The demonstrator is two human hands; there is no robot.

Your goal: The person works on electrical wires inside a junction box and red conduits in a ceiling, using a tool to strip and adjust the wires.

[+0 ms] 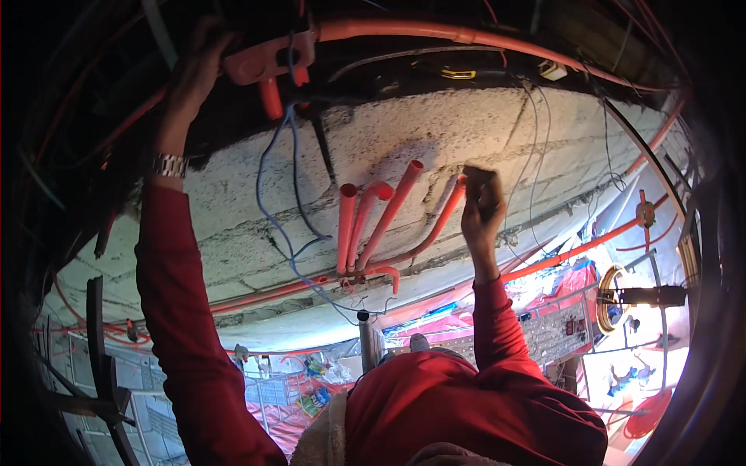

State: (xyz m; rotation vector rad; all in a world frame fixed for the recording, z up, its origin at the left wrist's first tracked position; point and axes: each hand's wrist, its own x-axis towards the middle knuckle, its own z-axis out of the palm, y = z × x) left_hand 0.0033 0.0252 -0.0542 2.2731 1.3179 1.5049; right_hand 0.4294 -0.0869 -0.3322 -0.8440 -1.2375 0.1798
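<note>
My left hand is raised at the upper left, beside an orange-pink electrical box with short pipe stubs. Its fingers are lost in shadow, so their grip is unclear. My right hand has its fingers curled at the upper end of a bent orange conduit pipe, which it appears to grip. Several other orange conduits stand out from the block wall between my arms, their ends free. A blue cable hangs in loops below the box.
A long orange pipe runs along the top of the rough block wall. A yellow and black tool lies on the dark ledge. Thin wires dangle at the right. Metal railing and a gold-coloured coil are lower down.
</note>
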